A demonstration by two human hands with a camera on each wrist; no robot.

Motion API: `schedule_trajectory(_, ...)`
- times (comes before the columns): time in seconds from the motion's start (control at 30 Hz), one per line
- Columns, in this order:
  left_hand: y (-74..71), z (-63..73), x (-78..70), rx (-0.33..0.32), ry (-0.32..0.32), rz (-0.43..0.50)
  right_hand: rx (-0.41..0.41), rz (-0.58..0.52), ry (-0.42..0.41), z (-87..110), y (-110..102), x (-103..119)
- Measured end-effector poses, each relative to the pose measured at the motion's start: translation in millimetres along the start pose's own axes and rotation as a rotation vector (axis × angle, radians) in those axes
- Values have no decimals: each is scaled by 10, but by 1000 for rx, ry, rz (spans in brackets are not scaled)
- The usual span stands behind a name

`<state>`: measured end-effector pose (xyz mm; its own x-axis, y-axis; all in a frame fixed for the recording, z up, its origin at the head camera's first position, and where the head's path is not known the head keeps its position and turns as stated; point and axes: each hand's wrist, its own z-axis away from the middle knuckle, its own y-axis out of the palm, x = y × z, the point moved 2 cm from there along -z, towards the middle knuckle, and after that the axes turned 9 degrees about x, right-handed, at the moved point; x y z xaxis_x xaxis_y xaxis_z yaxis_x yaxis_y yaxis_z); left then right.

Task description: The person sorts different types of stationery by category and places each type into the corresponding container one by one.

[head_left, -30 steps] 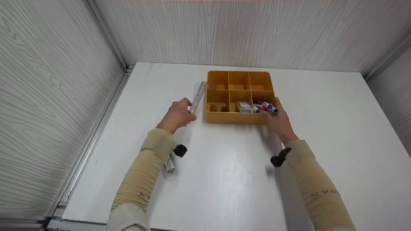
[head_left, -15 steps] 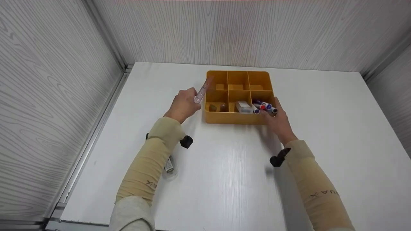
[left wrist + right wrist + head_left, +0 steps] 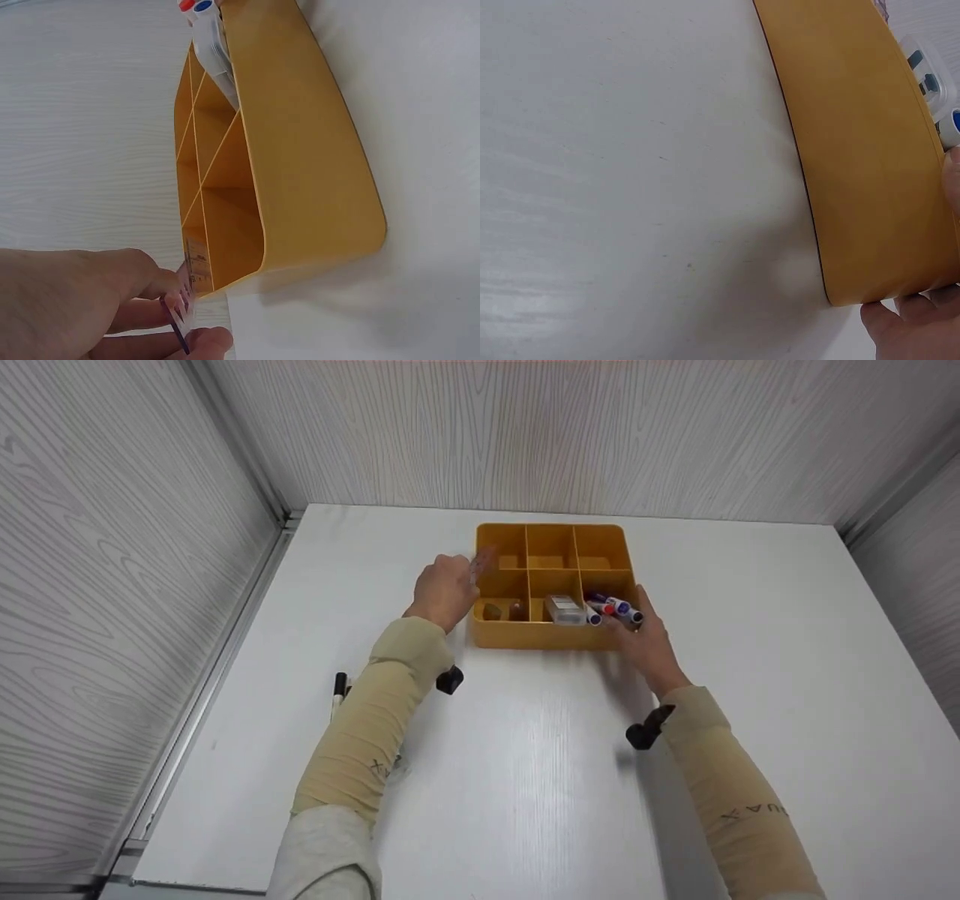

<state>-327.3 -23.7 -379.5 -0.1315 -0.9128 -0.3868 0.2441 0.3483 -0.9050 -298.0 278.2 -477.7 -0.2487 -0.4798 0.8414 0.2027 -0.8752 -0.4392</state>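
My left hand [image 3: 444, 591] pinches a clear plastic ruler [image 3: 185, 292] with purplish markings between thumb and fingers. In the head view the ruler's far end overlaps the back-left compartment of a yellow six-compartment box [image 3: 536, 637]. My right hand [image 3: 651, 649] grips the box's front-right corner, thumb at the rim and fingers on the side wall. Several markers [image 3: 619, 606] lie in the front-right compartment. A clear plastic case [image 3: 565, 611] leans in the front-middle one. Two small brownish objects [image 3: 493, 612] sit in the front-left one.
Left of my left forearm a black-capped marker [image 3: 340, 685] lies on the white table [image 3: 525, 780]. A clear package [image 3: 400, 769] is mostly hidden under that forearm. Wood-grain panels [image 3: 450, 435] stand behind the table and at both sides.
My left hand has moved right and away from me with the ruler, from beside the box to its left edge. The right hand keeps its grip on the corner.
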Motion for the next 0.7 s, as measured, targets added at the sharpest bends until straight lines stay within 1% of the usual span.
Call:
schedule_trajectory(0.13, 4, -47, -34, -28, 16, -37, -1, 1, 3, 5, 0, -3)
schedule_trajectory(0.27, -4, -86, -67, -74, 34, -81, -5, 3, -3, 0, -8, -16)
schedule_trajectory(0.4, -13, -127, -93, -113, 54, -95, -6, 9, -20, -9, -4, -26)
schedule_trajectory(0.43, -15, -140, -96, -121, 57, -90, -6, 12, -24, -12, -3, -30)
schedule_trajectory(0.53, -7, -173, -97, -126, 61, -38, -6, 10, -23, -8, 2, -26)
schedule_trajectory(0.63, 14, -197, -84, -105, 62, 32, -6, 1, -17, -2, 0, -17)
schedule_trajectory(0.7, 35, -208, -72, -75, 63, 77, -6, -4, -8, 3, -1, -9)
